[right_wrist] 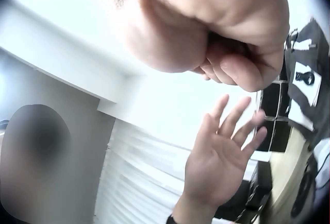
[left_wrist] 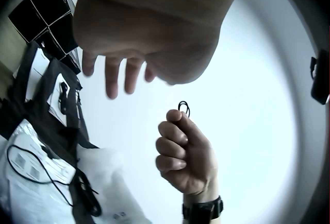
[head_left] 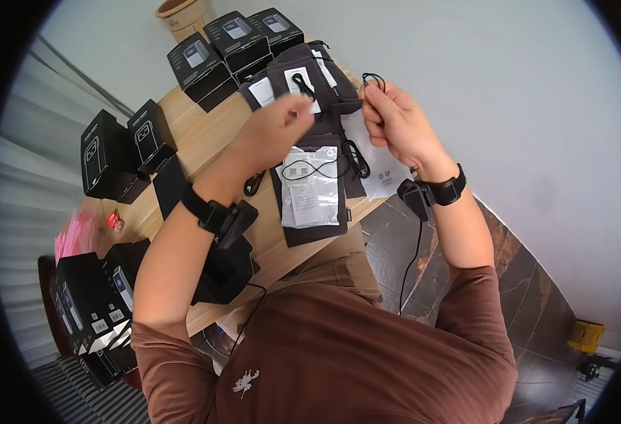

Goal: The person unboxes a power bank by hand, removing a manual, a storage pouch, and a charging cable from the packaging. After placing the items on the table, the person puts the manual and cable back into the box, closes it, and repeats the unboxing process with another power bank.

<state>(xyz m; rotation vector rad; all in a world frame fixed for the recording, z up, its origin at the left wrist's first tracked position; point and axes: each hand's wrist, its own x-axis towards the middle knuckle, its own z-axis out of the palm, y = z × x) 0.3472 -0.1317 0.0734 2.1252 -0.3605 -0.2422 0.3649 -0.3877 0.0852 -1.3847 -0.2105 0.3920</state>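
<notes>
My right hand [head_left: 399, 127] is raised past the table's right side, pinching a thin black cord [head_left: 373, 76] between thumb and forefinger. A small loop of it sticks up above the fingertips, while the other fingers curl into the palm. To its left, my left hand [head_left: 275, 131] is held over the table with its fingers spread and nothing in them, as the right wrist view shows. Below both hands lies a dark grey pouch [head_left: 310, 237] bearing a clear plastic bag [head_left: 321, 212] with a printed paper inside. A black cable [head_left: 356, 159] lies coiled beside the bag.
More dark pouches [head_left: 275, 71] with white cards and cables are stacked farther back. Black product boxes [head_left: 197, 67] stand at the back, with others [head_left: 102, 155] along the left side. A white plastic sheet [head_left: 377, 169] hangs over the table's right edge. A pot [head_left: 183, 18] stands behind.
</notes>
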